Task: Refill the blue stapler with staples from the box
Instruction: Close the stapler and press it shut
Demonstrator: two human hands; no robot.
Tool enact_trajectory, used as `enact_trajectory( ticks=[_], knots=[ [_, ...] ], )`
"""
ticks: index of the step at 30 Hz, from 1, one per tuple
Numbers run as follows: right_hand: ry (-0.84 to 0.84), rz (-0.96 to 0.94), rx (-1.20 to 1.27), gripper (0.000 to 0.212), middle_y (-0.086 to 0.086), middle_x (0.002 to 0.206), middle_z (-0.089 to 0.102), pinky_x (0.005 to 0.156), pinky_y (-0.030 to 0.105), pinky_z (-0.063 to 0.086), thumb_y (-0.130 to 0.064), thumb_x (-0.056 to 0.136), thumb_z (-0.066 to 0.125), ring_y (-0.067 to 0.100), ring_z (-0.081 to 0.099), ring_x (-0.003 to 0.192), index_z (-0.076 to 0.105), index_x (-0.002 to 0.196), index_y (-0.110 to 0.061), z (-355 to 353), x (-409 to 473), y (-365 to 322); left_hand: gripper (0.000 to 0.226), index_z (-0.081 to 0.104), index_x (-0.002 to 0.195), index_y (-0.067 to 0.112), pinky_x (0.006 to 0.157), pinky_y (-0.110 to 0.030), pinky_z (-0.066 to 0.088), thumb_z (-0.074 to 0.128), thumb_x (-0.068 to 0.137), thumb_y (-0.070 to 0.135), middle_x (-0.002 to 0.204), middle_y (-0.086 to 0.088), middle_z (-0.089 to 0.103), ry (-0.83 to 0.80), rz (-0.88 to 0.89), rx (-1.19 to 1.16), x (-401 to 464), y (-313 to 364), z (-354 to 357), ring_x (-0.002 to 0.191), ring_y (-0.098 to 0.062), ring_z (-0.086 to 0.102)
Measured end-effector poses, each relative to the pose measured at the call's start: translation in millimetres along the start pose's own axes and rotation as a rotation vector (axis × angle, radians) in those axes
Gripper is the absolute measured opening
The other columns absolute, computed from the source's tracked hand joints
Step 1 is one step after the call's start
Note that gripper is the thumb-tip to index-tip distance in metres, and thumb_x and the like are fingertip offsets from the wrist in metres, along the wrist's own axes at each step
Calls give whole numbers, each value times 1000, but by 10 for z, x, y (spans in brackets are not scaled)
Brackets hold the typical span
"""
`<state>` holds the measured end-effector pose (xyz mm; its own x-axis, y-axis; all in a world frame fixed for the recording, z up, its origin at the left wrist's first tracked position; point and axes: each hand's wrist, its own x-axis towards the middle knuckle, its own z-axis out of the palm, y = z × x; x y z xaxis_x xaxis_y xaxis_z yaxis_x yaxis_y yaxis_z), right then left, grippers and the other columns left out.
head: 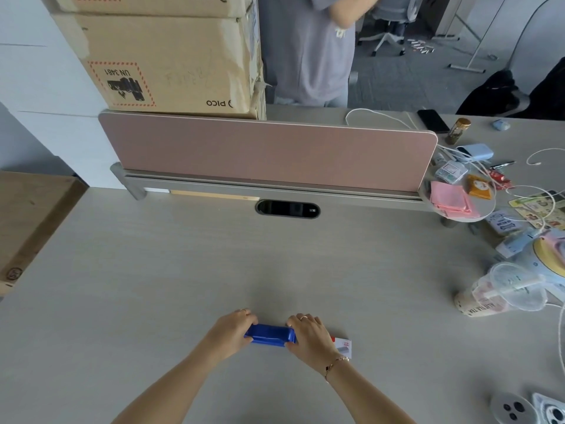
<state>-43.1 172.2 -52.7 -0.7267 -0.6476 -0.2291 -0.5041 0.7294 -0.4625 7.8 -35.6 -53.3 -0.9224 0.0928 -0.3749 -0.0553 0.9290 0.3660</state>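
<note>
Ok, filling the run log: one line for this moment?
left hand: grips blue stapler | right hand: grips other end | staple box: on desk, behind right hand

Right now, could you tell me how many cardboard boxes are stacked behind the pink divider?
2 visible. The lower cardboard box sits just behind the pink divider at its left end; the upper cardboard box rests on it, cropped by the frame's top edge. More may sit above, out of view.

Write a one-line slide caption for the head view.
Both hands, left and right, grip the ends of a blue stapler on the desk, staple box beside it.
</note>
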Motion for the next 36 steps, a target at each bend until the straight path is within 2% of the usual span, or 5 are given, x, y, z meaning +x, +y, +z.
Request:
enact_trajectory(
  ticks=[5,10,15,24,36],
  knots=[
    [-74,33,-17,17,10,99,60,83,32,41,-16,82,57,25,54,88,54,98,-10,1,21,-25,23,58,104,11,71,-31,43,58,81,8,104,-8,58,-15,-8,33,35,32,20,91,-25,58],
    [-97,87,4,18,11,100,57,69,32,41,-6,78,55,27,54,88,50,96,-9,31,-4,-41,19,55,95,10,62,-30,34,54,77,3,94,-7,55,-26,-23,64,45,-8,98,87,-28,57],
    [-84,64,-72,26,12,104,55,80,34,42,-7,76,60,28,52,92,51,100,-7,84,3,-49,22,59,95,10,65,-38,46,60,74,2,96,-10,61,16,-5,73,51,-40,169,89,-29,58],
    [-68,45,-145,22,12,102,58,83,35,44,-12,79,63,26,53,88,55,99,-8,148,55,-25,18,63,94,10,64,-28,32,62,76,9,90,-6,53,-22,-11,24,114,-95,174,90,-25,56],
    [-10,-12,-175,18,11,92,62,86,34,45,-15,77,66,26,55,83,60,92,-7,123,109,40,14,64,90,12,62,-26,31,64,76,11,82,1,45,-38,-6,-10,119,-33,115,75,-15,45]
  ],
)
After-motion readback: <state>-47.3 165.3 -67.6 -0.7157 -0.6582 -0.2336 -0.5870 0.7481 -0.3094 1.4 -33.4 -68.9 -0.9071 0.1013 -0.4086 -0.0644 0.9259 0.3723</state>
